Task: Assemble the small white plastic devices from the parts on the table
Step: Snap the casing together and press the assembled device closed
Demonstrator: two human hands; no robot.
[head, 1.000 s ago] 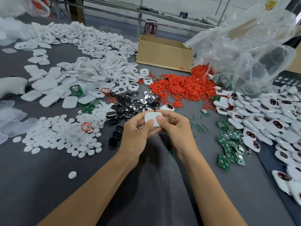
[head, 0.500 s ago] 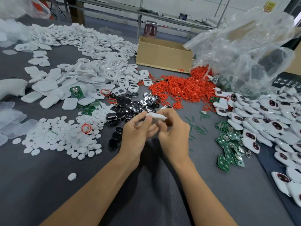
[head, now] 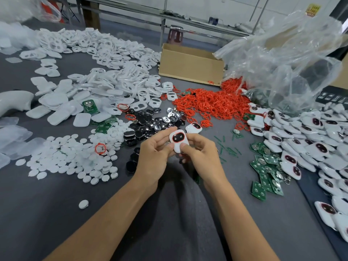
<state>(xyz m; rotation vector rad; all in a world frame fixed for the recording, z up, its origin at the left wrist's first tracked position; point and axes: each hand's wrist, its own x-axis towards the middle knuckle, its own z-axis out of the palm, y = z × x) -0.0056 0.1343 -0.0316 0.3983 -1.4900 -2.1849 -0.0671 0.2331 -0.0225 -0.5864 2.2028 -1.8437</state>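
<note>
Both hands hold one small white device (head: 178,140) above the middle of the grey table (head: 47,204). Its front faces me, with a dark oval window ringed in red. My left hand (head: 154,155) pinches its left side and top. My right hand (head: 199,153) grips its right side, thumb pressing the lower front. Another assembled device (head: 194,127) lies just behind. Parts lie around: white round buttons (head: 71,157), black and shiny ovals (head: 150,123), red rings (head: 211,104), white shells (head: 105,87), green circuit boards (head: 265,170).
A heap of finished devices (head: 308,140) fills the right side. A cardboard box (head: 190,66) stands at the back, a crumpled clear plastic bag (head: 282,59) beside it. A white handle-shaped tool (head: 13,102) lies at the left edge, with clear plastic sheets (head: 11,136) below it.
The device was turned over in my hands: a second ago its plain white back faced me, then it was edge-on, now its red-ringed front faces me.
</note>
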